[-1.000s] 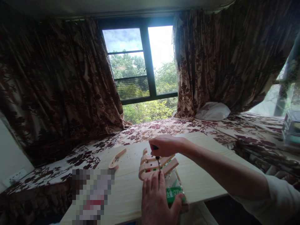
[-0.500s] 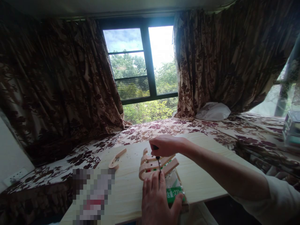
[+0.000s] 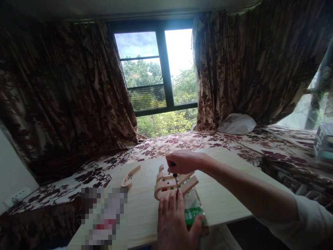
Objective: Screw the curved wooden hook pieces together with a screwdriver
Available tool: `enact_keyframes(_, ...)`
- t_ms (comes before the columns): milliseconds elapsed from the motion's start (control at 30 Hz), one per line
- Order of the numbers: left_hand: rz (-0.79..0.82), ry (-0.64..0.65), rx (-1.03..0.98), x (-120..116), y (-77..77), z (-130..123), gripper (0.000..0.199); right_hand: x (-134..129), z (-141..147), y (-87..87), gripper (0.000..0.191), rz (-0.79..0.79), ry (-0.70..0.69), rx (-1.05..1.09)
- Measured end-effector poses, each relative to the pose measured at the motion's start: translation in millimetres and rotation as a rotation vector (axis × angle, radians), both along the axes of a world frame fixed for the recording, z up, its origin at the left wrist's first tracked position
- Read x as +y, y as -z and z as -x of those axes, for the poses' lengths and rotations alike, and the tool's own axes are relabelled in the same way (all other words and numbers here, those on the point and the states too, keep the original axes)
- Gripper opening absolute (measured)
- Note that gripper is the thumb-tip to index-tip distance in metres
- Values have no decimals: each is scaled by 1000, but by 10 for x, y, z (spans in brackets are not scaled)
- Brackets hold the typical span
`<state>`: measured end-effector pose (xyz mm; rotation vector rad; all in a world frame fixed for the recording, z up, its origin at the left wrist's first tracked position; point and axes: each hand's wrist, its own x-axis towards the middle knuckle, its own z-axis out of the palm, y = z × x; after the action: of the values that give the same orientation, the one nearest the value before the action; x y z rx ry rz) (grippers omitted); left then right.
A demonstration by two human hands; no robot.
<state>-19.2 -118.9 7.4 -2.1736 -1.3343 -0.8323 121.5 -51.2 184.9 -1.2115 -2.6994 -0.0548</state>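
Observation:
My right hand (image 3: 184,161) is closed around the dark handle of a screwdriver (image 3: 176,182), its shaft pointing down. The tip meets a pale wooden assembly of curved pieces (image 3: 158,191), just past my left fingertips; the exact contact point is hidden. My left hand (image 3: 174,218) lies flat with the thumb spread, fingertips against the near wooden piece. Beneath that hand and the wood is a green and white printed packet (image 3: 193,212). Off to the left, a loose curved wooden piece (image 3: 127,180) rests on the board.
A pale wooden tabletop (image 3: 145,211) supports everything, with tiny dark bits scattered near the loose piece. Behind it spreads a flower-patterned cloth (image 3: 166,142). A white bag (image 3: 237,123) lies by the curtain, and a clear plastic box (image 3: 324,142) stands far right. A pixelated patch covers the lower left.

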Motion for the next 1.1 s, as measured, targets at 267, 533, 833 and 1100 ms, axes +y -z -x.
enact_keyframes(267,-41,9,5,-7,-19,-8,66,-31,4,-6,21,-23,-3,-29)
enact_keyframes(533,-77,1,-158,1,39,-127,68,-50,16,11,23,-45,-2,-50)
enact_keyframes(833,-75,21,-101,24,57,-78,66,-51,12,13,23,-48,0,-42)
enact_keyframes(1100,-139,25,-111,29,69,-121,65,-42,20,29,24,-46,4,-46)
